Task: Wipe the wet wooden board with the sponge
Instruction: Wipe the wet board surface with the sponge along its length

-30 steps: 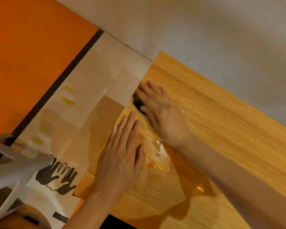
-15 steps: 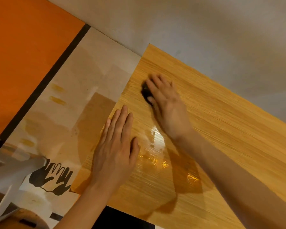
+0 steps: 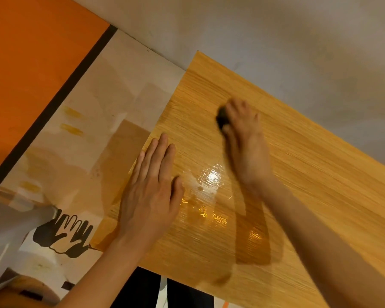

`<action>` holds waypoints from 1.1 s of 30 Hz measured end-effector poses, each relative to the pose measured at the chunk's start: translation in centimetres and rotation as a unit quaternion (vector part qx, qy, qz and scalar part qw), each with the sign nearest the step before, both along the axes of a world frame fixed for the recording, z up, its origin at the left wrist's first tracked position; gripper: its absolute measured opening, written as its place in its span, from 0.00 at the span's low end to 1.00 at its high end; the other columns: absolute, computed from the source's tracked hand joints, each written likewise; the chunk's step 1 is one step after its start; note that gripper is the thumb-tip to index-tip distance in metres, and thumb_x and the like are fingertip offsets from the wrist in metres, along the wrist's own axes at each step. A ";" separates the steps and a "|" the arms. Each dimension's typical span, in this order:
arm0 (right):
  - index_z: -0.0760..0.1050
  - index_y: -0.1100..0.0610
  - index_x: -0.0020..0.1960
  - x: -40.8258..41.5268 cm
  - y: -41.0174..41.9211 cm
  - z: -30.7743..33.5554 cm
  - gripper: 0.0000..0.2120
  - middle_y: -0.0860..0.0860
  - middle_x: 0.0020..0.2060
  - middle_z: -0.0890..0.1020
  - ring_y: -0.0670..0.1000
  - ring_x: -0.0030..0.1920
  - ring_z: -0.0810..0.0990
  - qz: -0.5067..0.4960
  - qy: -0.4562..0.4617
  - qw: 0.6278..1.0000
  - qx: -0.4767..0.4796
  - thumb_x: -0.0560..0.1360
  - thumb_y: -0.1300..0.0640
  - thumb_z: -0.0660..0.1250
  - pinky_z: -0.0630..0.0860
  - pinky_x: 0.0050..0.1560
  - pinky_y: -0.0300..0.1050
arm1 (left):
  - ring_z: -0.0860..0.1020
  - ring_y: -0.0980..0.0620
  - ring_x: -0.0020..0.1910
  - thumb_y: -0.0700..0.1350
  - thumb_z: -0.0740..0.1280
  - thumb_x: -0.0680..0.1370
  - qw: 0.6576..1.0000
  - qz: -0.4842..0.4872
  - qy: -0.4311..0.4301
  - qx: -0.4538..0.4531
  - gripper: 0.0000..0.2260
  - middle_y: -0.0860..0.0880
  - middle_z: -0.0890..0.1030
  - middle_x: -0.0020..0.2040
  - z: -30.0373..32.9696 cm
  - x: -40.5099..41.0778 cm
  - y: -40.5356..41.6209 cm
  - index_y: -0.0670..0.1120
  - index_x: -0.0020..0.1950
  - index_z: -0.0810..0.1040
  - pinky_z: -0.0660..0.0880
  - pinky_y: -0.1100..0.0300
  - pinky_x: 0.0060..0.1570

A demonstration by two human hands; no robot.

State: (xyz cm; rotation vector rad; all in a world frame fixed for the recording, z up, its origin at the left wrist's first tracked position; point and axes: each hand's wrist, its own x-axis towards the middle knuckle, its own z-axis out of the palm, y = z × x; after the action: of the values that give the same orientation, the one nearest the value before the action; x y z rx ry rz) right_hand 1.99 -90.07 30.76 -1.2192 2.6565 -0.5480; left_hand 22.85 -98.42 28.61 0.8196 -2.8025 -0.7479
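Note:
A light wooden board [image 3: 309, 174] lies across the middle and right, with a shiny wet patch near its centre between my two hands. My right hand [image 3: 247, 143] presses a dark sponge [image 3: 221, 118] onto the board's far part; only the sponge's left edge shows beyond the fingers. My left hand [image 3: 151, 194] lies flat, fingers together, on the board's left edge and holds nothing.
Left of the board is a pale printed surface [image 3: 93, 121] with black hand silhouettes [image 3: 65, 236], bordered by a black stripe and an orange area [image 3: 31, 63]. A white plastic frame [image 3: 7, 227] juts in at the lower left. A grey wall [image 3: 276, 41] runs behind.
My right hand has slid the sponge rightwards along the board, away from its left edge. My left hand has stayed flat in the same spot.

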 end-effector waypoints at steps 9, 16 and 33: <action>0.62 0.56 0.75 8.9 7.5 0.6 0.22 0.51 0.77 0.60 0.50 0.78 0.51 0.079 -0.036 0.996 -0.018 0.82 0.57 0.57 0.44 0.78 0.50 | 0.54 0.48 0.82 0.49 0.56 0.83 1.000 0.018 0.017 -0.005 0.27 0.44 0.57 0.82 -0.3 -0.1 0.2 0.39 0.80 0.61 0.56 0.45 0.79; 0.65 0.57 0.74 -4.7 2.0 -0.6 0.20 0.53 0.75 0.63 0.55 0.77 0.54 0.012 -0.010 0.999 -0.039 0.83 0.55 0.54 0.50 0.76 0.61 | 0.53 0.50 0.82 0.50 0.56 0.84 0.999 0.037 0.004 -0.012 0.26 0.45 0.57 0.83 0.0 -0.1 0.4 0.42 0.81 0.60 0.44 0.57 0.81; 0.70 0.56 0.70 -6.6 -10.2 -0.8 0.18 0.54 0.69 0.72 0.56 0.73 0.64 0.276 -0.004 0.960 -0.040 0.82 0.53 0.55 0.53 0.75 0.51 | 0.63 0.48 0.79 0.49 0.61 0.82 0.974 0.207 0.064 -0.059 0.24 0.44 0.66 0.79 -0.3 3.7 5.4 0.40 0.76 0.69 0.59 0.44 0.79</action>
State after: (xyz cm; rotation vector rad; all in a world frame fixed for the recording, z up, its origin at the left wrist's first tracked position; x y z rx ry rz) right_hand -4.58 -100.24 29.99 -1.8725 2.1487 -0.5571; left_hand 26.52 -93.07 28.33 1.2300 -2.4138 -0.5371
